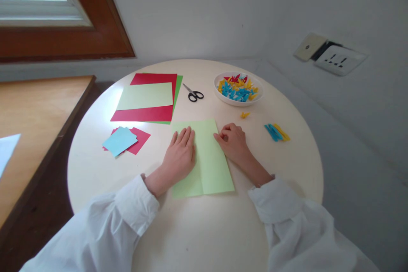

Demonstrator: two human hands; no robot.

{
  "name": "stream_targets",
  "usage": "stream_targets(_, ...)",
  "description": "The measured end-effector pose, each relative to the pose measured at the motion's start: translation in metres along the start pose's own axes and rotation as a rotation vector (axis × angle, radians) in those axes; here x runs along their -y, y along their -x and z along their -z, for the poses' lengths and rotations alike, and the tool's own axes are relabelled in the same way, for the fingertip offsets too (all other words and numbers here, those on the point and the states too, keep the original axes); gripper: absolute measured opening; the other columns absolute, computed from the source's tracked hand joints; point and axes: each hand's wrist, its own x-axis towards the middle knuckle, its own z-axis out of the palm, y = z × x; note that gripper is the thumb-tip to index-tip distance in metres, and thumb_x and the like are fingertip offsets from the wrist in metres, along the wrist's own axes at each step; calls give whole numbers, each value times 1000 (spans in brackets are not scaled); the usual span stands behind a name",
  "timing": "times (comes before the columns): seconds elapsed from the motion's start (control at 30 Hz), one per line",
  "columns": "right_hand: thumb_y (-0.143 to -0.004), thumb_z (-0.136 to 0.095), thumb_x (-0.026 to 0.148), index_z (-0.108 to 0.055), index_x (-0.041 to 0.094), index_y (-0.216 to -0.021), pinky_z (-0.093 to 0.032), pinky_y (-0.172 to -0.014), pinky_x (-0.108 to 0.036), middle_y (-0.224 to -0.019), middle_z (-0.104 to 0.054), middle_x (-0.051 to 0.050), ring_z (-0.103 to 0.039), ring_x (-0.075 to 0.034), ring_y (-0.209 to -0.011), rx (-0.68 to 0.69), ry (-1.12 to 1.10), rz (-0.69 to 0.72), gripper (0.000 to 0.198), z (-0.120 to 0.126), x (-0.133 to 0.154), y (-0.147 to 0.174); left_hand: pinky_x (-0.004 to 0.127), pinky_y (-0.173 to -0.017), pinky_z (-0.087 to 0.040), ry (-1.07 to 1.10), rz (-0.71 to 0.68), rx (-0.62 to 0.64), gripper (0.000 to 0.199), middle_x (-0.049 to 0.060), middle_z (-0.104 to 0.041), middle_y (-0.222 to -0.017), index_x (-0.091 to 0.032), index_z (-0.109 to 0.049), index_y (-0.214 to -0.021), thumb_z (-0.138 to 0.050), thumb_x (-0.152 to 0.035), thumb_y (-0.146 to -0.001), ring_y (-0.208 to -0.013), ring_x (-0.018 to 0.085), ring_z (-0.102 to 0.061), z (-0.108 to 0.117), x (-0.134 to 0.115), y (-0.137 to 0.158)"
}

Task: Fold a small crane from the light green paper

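A sheet of pale green paper lies on the round white table, with a crease running lengthwise down its middle. My left hand rests flat on its left half, fingers stretched out and pointing away from me. At the sheet's right edge is my right hand, its fingers curled in and the thumb and forefinger pinching that edge. Part of the paper's left side is hidden under my left hand and wrist.
Scissors lie behind the sheet. A white bowl holds colourful folded paper cranes; one yellow crane sits outside it. Folded blue and yellow strips are at right. Large red sheets and small blue squares are at left.
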Motion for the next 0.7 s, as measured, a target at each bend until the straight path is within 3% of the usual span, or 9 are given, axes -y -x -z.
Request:
stream_targets(0.17, -78, -55, 28, -52, 20, -52, -39, -77, -40, -88, -58, -8, -50, -24, -85, -8, 19, 31, 27, -1, 0, 2, 45, -110, -27, -31, 2, 1, 51, 18, -36, -144, -1, -36, -137, -25, -25, -93, -134, 27, -33, -3, -2, 7)
stream_targets(0.43, -78, -54, 25, -50, 20, -52, -39, -79, -41, -89, -58, -8, -50, -24, -87, 31, -13, 49, 26, 0, -3, 2, 45, -110, -26, -24, 11, -1, 50, 18, -36, -144, -3, -35, -137, -25, -26, -93, -134, 26, -32, -3, -2, 6)
stream_targets(0.7, -78, -57, 35, -55, 21, -53, -41, -87, -41, -92, -60, -9, -53, -23, -91, 58, -172, -20, 29, 5, -3, 5, 50, -107, -29, 9, 0, -30, 48, 25, -37, -141, 1, -40, -132, -30, -23, -92, -132, 32, -34, -2, -1, 1)
